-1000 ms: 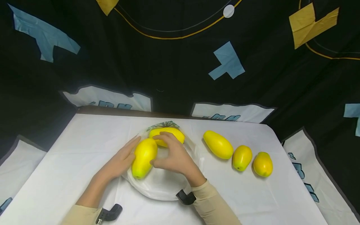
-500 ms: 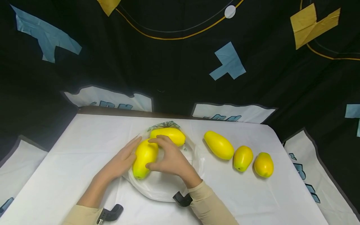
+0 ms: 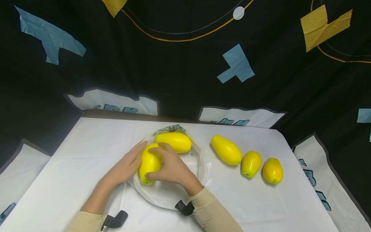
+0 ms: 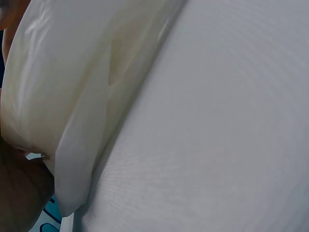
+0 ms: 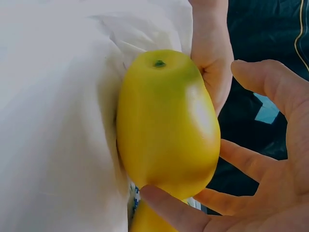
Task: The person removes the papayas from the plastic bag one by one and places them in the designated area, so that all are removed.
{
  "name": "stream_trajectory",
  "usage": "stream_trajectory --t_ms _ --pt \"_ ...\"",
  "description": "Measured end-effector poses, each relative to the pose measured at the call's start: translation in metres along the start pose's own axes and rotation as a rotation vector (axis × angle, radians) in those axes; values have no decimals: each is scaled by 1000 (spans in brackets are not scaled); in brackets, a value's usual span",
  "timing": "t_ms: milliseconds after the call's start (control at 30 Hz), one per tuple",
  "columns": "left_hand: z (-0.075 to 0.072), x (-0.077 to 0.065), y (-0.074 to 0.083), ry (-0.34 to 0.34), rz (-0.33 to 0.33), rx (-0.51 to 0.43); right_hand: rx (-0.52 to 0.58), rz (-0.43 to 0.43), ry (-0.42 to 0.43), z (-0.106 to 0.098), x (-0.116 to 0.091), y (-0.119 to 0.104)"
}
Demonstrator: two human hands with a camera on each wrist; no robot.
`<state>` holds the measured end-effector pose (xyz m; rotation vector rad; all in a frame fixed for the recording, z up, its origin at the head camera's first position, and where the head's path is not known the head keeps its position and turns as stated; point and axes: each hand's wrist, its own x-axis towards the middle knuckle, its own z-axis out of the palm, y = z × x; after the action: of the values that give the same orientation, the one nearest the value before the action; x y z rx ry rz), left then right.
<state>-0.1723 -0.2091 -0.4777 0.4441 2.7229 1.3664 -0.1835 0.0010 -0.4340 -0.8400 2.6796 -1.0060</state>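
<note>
A yellow papaya (image 3: 148, 162) with a greenish end lies over a white plastic bag (image 3: 165, 195). My left hand (image 3: 124, 167) rests along the fruit's left side, its fingers extended. Across the papaya's right side spreads my right hand (image 3: 171, 166), its fingers arched over it. In the right wrist view the right thumb (image 5: 263, 79) stands apart from the papaya (image 5: 166, 125), while a fingertip overlaps its lower end. Behind it a second papaya (image 3: 174, 142) lies crosswise on the bag. The left wrist view shows the bag's side (image 4: 43, 101) by the left hand (image 4: 21, 188).
To the right, a long papaya (image 3: 226, 150) and two shorter ones, a middle fruit (image 3: 251, 164) and an outer fruit (image 3: 273, 170), lie in a row on the white-covered table (image 3: 290, 206). A black cloth (image 3: 174, 74) hangs behind the table.
My right hand has moved left, away from the rear papaya and farther over the front one. The left hand stays against the front papaya. The view has shifted slightly.
</note>
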Motion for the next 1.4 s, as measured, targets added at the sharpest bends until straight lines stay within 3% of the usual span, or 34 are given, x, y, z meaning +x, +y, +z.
stream_trajectory --t_ms 333,767,1400 --pt "-1 -1 -1 9 20 18 16 -3 -8 10 4 -1" --pt "-1 -1 -1 13 38 11 -2 5 49 17 8 -1" --pt "-3 0 2 7 29 17 -15 4 47 6 -2 6"
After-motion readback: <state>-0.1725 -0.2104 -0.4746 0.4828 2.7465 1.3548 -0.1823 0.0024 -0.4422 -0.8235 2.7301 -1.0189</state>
